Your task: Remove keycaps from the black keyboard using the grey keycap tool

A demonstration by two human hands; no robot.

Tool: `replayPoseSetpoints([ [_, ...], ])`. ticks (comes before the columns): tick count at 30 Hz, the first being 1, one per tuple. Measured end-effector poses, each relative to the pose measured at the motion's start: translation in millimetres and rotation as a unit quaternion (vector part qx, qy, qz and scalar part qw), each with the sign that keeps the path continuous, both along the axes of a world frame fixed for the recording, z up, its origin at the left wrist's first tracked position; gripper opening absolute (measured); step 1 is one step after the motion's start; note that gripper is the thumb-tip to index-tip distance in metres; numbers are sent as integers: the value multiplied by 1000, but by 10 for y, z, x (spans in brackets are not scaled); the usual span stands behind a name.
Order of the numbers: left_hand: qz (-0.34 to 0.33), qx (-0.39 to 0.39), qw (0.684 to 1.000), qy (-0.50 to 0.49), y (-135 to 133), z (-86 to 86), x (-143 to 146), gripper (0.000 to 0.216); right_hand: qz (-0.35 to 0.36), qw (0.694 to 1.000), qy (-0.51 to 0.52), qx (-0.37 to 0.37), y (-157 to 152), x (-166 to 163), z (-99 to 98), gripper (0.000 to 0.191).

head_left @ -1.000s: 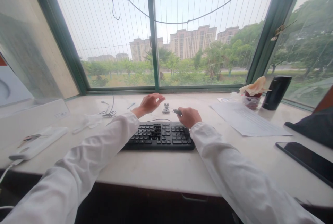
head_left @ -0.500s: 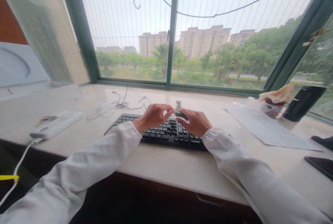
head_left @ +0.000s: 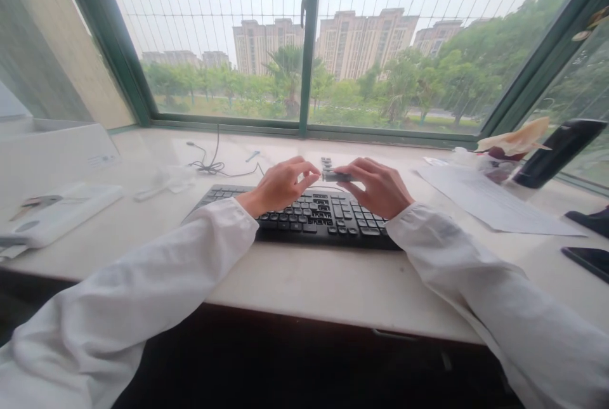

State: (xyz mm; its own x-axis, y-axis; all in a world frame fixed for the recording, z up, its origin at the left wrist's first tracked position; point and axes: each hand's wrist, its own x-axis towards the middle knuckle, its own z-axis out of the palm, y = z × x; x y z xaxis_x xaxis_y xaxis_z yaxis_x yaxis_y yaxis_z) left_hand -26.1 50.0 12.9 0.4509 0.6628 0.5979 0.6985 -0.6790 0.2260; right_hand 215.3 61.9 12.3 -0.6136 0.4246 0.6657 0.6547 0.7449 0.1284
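Observation:
Over the black keyboard (head_left: 304, 238) my right hand (head_left: 378, 184) grips a small dark oblong piece (head_left: 340, 177) with a paler end; its exact kind is unclear. The paler end points left, at the fingertips of my left hand (head_left: 283, 184). That left thumb and forefinger are pinched together beside it; anything between them is too small to make out. A column of bare key slots (head_left: 321, 211) shows on the keyboard, right of its middle. Several loose keycaps (head_left: 326, 161) lie on the table just behind the hands.
A coiled cable (head_left: 212, 167) and crumpled clear plastic (head_left: 164, 184) lie to the left. Keys (head_left: 35, 203) rest on a white power strip (head_left: 71, 212). To the right are paper sheets (head_left: 495, 200), a dark bottle (head_left: 559, 155) and a phone (head_left: 587, 262). The window stands behind.
The view has tilted down. My right hand has moved right, away from my left, and more of the dark piece in its fingers shows. The left hand keeps its pinch.

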Motion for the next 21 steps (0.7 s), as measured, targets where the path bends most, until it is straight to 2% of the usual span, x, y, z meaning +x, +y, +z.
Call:
replayPoseSetpoints([
  [4,-7,-9,1000,-23,5,36,-16,24,13,994,89,-64,-4,0,24,24],
  [8,-5,-32,998,-45,23,47,-33,26,6,960,207,-189,3,6,61,41],
  [12,-9,-50,997,-63,53,33,-46,27,26,882,320,-346,34,31,119,51],
  [16,-19,-54,997,-58,27,37,-35,27,83,778,456,-424,87,11,129,47],
  [18,-28,-47,997,-47,-8,47,-20,25,117,732,492,-457,84,-43,95,42],
  [19,-33,-43,998,-43,-26,51,-12,25,125,717,500,-469,69,-81,70,42],
  [21,-45,-37,997,-40,-57,55,4,24,142,711,486,-488,18,-171,11,41],
])
